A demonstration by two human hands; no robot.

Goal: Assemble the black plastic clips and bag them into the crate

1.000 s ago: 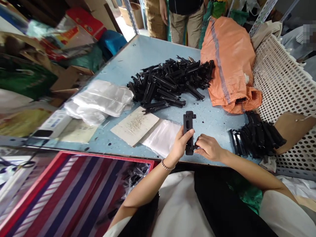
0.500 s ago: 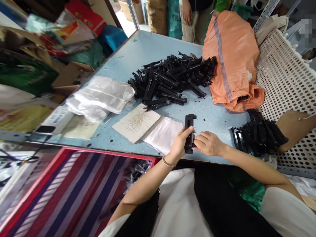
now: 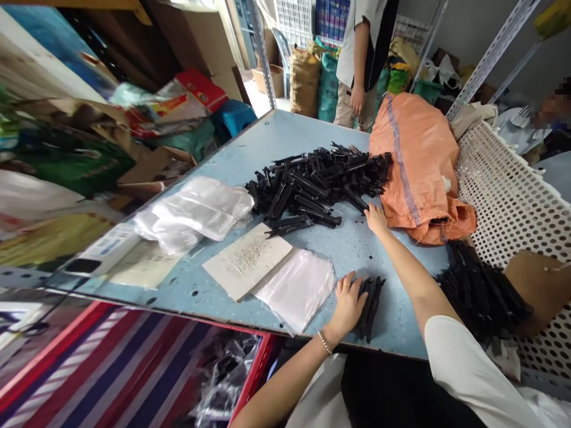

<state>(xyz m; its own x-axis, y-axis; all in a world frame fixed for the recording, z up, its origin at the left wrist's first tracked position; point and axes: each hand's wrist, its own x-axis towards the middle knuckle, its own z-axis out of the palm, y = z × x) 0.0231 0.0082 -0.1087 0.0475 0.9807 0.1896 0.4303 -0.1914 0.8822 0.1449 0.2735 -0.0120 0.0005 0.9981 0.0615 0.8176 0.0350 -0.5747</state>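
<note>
My left hand (image 3: 348, 304) lies at the near table edge, its fingers spread over the left side of a small row of long black plastic parts (image 3: 371, 309). Part of that row is hidden under the hand. My right hand (image 3: 377, 219) reaches forward, its fingertips closed on the near end of a black plastic part (image 3: 355, 200) at the right edge of a big heap. That heap of similar black parts (image 3: 307, 181) covers the middle of the table.
Clear plastic bags (image 3: 196, 208) lie left of the heap. A cardboard piece (image 3: 247, 261) overlaps a flat stack of bags (image 3: 297, 288). An orange sack (image 3: 413, 160) stands right, near a perforated white basket (image 3: 504, 178) and more bundled black parts (image 3: 484, 294). A person (image 3: 359, 65) stands beyond the table.
Both hands held one black part together before. They have since parted: my left hand is down on a row of parts, and my right has moved forward to the heap. The view has tilted up.
</note>
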